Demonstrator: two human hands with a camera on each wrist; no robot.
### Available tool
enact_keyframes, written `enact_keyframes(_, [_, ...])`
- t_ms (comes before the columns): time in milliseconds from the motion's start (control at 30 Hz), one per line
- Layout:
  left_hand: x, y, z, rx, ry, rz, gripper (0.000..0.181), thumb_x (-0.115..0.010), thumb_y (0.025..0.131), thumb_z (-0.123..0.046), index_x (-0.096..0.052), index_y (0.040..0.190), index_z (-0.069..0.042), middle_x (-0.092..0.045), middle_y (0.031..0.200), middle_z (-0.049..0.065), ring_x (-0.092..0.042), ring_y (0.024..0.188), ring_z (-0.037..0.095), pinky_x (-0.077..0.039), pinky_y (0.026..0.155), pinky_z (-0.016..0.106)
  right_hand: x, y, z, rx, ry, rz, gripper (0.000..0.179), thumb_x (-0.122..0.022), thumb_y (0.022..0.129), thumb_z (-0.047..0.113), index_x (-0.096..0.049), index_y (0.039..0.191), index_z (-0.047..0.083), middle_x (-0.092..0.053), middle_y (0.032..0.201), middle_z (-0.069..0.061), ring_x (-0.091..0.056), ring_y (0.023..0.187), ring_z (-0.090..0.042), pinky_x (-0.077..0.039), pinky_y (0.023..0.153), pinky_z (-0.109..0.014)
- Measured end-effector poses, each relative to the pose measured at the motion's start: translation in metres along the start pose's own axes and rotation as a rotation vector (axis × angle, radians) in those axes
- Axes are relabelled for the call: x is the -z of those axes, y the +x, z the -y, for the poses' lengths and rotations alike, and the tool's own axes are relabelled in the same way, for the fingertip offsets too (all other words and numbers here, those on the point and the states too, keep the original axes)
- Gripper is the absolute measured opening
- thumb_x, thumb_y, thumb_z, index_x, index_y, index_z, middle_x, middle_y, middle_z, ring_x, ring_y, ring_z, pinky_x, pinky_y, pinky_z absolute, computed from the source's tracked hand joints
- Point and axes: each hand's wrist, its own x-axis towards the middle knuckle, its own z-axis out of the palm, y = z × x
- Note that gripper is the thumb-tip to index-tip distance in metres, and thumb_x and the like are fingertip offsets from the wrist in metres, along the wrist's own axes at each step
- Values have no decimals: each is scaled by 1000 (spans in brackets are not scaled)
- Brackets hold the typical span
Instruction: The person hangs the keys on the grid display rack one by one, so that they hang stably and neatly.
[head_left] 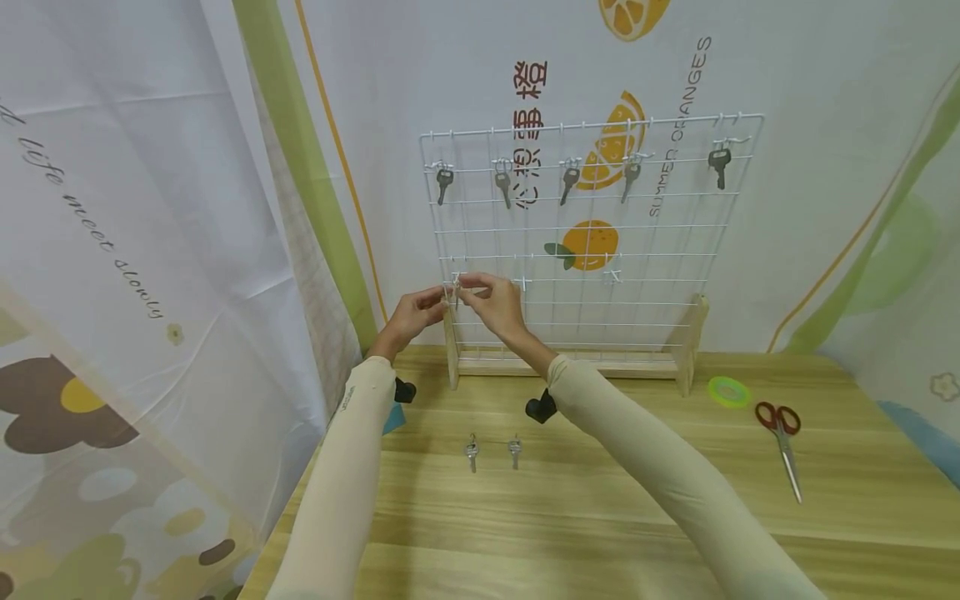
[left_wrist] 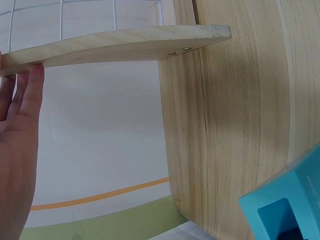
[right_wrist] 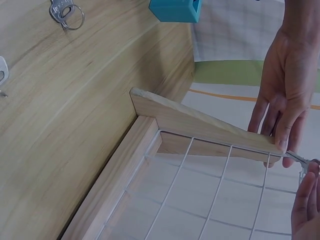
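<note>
My left hand (head_left: 416, 314) is at the top of the left wooden upright (left_wrist: 115, 47) of a white wire grid rack, its fingers and thumb gripping the upright's end. Close beside it, my right hand (head_left: 495, 304) pinches a key (head_left: 457, 301) by its ring at a white hook on the grid's left edge. The key's blade shows in the right wrist view by the left fingertips; part of the ring is hidden by the right fingers. Two loose keys, one left (head_left: 472, 454) and one right (head_left: 515, 451), lie on the table in front of the rack.
Several keys (head_left: 571, 179) hang along the upper row of the grid (head_left: 660, 227). Two bare white hooks (head_left: 613, 276) sit in its lower row. Red-handled scissors (head_left: 783, 446) and a green tape roll (head_left: 728, 392) lie at the right. A patterned curtain hangs behind.
</note>
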Motion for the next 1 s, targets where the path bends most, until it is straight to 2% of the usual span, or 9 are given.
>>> enact_keyframes(167, [-1,1,0,-6,-5,10,50,-55,109,-10,-43,157,-2,-45,159,19,-49,143,33,-49,114,39,4,-2,-2,-37,16,39,28,-77,95,6,-76,122,3,-77,114,-12,-78,87,-27,-66,70,-29])
enact_keyframes(467, [-1,1,-1,-16,-5,6,50,-54,109,-7,-41,157,0,-45,158,22,-50,141,36,-49,114,39,11,-9,-7,-49,-18,109,32,-79,93,7,-75,125,3,-77,115,-14,-78,89,-29,-66,70,-29])
enact_keyframes(800, [-1,0,1,-23,9,15,51,-55,109,-7,-41,157,0,-44,159,21,-49,142,36,-48,115,41,19,-32,-15,-78,-8,227,35,-79,94,9,-73,128,4,-75,122,-13,-77,93,-28,-66,75,-30])
enact_keyframes(1000, [1,-2,0,-24,6,9,49,-56,108,-7,-45,156,-1,-46,158,19,-48,143,34,-48,114,40,19,-45,-16,-43,-8,272,33,-80,93,10,-75,125,2,-76,119,-13,-77,92,-27,-66,76,-31])
